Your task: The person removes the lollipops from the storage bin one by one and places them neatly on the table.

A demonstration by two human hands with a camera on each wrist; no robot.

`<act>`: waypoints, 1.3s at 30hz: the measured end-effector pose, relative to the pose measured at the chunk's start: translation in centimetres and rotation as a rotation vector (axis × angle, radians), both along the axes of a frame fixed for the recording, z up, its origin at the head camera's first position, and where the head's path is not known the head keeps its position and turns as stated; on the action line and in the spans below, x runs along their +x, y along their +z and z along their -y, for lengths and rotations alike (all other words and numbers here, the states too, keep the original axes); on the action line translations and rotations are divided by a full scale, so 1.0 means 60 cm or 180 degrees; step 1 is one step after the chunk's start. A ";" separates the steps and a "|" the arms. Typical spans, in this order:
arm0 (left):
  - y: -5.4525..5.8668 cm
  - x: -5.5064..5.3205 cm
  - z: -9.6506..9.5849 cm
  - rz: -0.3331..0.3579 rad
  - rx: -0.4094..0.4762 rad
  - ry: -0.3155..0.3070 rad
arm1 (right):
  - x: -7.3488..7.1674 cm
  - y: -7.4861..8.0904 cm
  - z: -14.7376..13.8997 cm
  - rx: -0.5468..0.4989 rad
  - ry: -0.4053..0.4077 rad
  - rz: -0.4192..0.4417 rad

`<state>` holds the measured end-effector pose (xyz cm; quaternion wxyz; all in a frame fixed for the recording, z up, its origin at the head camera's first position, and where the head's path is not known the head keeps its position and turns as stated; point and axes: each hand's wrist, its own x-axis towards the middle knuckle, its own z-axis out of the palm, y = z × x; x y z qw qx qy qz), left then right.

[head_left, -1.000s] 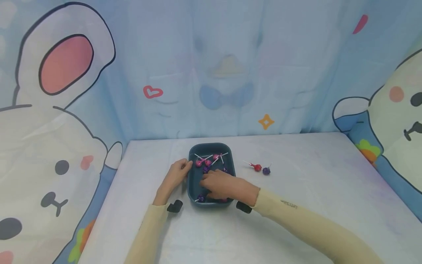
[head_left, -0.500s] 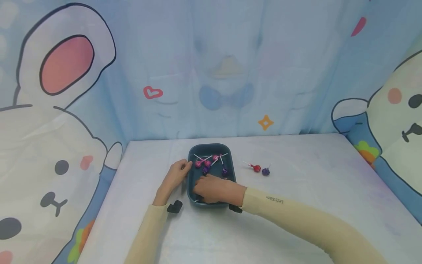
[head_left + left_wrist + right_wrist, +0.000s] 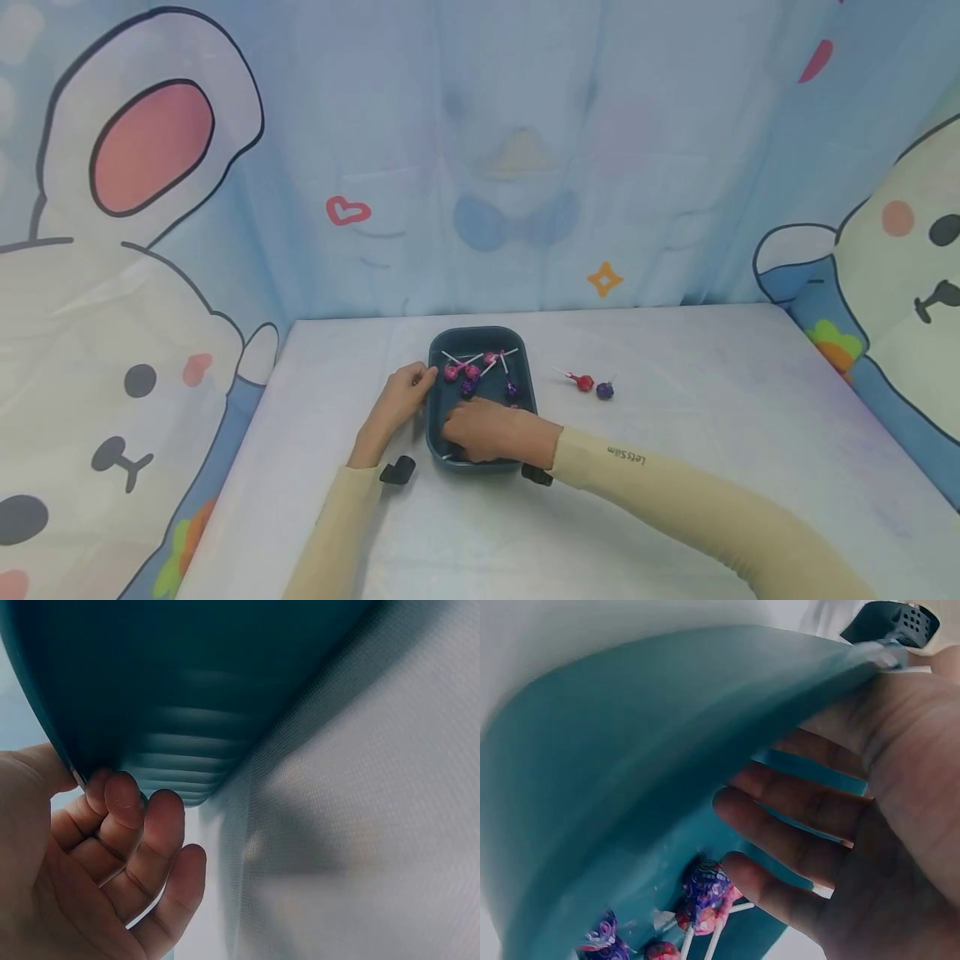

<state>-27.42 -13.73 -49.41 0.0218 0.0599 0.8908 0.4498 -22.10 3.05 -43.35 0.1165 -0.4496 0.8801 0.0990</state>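
Observation:
A dark teal plastic tray [image 3: 437, 421] holds several lollipops in pink and purple wrappers, such as a purple lollipop [image 3: 469, 387] near its middle. My left hand [image 3: 401, 398] pinches the tray's left rim, thumb over the edge and fingertips against the outer wall [image 3: 187, 682] in the left wrist view. Reaching into the tray's near end, my right hand [image 3: 482, 427] points down over the near left corner, where a white stick end shows beside it. In the right wrist view several fingers lie loosely bent inside; thumb and index tips are hidden, so I cannot tell what they hold.
On the white table [image 3: 675, 500], right of the tray, lie a red lollipop [image 3: 583, 382] and a purple lollipop [image 3: 604, 390]. Behind the table hangs a blue cartoon curtain [image 3: 517, 275]. More wrapped lollipops [image 3: 705, 892] lie near the right hand's fingertips in the right wrist view.
My right hand has moved left and slightly toward me within the tray, covering the purple lollipop in the near left corner, and has stayed there. The left hand keeps its place on the rim.

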 end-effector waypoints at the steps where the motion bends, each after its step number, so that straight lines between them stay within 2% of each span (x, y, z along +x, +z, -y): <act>1: 0.000 0.000 0.000 0.0003 0.0001 0.0000 | -0.003 0.000 0.000 -0.0011 0.0013 -0.0010; 5: 0.003 0.002 0.001 0.0000 0.0000 0.0012 | -0.013 0.005 -0.001 -0.0098 0.0056 -0.0057; 14: 0.000 -0.001 0.002 -0.0015 0.0053 -0.0018 | -0.016 0.009 0.000 -0.0215 0.0058 0.0135; 24: 0.001 -0.002 0.001 -0.0023 0.0026 -0.0030 | -0.010 0.012 -0.001 -0.0140 0.0085 0.0359; 32: -0.001 -0.001 0.002 -0.0018 0.0045 -0.0043 | -0.007 0.005 0.000 0.0050 0.0123 0.0377; 39: -0.001 0.000 0.002 -0.0048 0.0032 -0.0058 | -0.010 0.000 -0.001 0.0030 0.0125 0.0409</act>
